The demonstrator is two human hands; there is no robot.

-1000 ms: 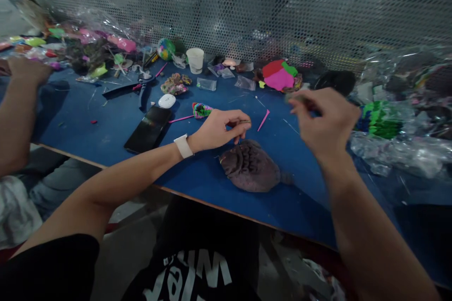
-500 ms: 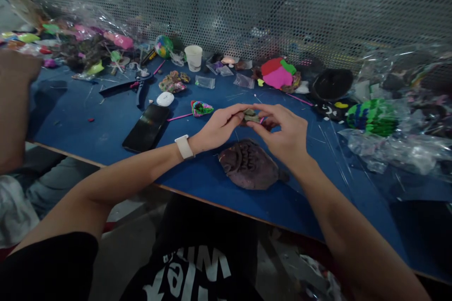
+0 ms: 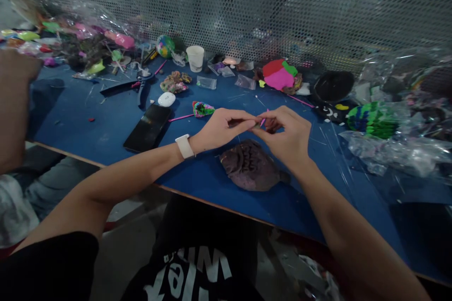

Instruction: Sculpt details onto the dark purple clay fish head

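Above the blue table, my left hand [image 3: 223, 128] and my right hand [image 3: 290, 135] meet fingertip to fingertip, both closed on a small greenish-grey lump of clay [image 3: 257, 125] that the fingers mostly hide. A thin pink stick [image 3: 264, 116] pokes out between the fingers of my right hand. Just below them, a dark brown clay fish [image 3: 252, 167] lies flat, with curved scale-like ridges pressed into its body. Left of my hands rests another pink stick [image 3: 181, 117] with a multicoloured clay end [image 3: 202, 109].
A black phone [image 3: 147, 128], white case [image 3: 166, 99] and dark pliers-like tool [image 3: 140, 85] lie left. Along the perforated metal screen [image 3: 247, 4] stand a paper cup [image 3: 195, 58] and clay pieces. Plastic wrap [image 3: 399, 153] covers the right. Another person's arm [image 3: 14, 108] reaches in at far left.
My fingers have drawn closer together, and the clay lump, plainly visible before, is now mostly covered. The pink stick in my right hand shows more. The view has shifted very slightly.
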